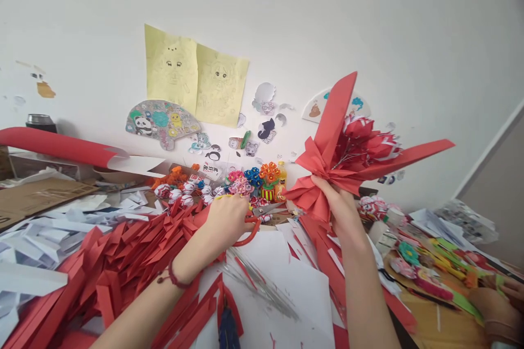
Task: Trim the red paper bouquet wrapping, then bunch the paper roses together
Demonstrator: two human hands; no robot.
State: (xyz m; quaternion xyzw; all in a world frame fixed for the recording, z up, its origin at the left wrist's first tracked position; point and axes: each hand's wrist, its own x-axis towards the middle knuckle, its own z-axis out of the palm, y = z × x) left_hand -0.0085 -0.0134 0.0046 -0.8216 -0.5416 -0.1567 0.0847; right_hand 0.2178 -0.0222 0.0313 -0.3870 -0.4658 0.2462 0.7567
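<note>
My right hand (pixel 338 207) is closed around the gathered neck of a bouquet wrapped in red paper (pixel 317 172), raised above the table's right half. Red-and-white paper flowers (pixel 366 139) on thin wire stems stand inside the wrapping, with two long paper points spreading outward. My left hand (pixel 229 215) is curled at the orange-handled scissors (pixel 249 235). One handle loop shows by the thumb and the metal blades point right; most of the fingers are hidden behind the hand. Thin wires (pixel 266 286) lie on white paper (pixel 305 272) between my forearms.
Folded red paper strips (pixel 135 251) and white strips (pixel 36 240) heap up at left, below a red paper roll (pixel 57 144). Small craft flowers (pixel 241 182) line the wall. Blue-handled pliers (pixel 228 327) lie in front. At far right, another person's hand (pixel 497 305) is near colourful craft pieces.
</note>
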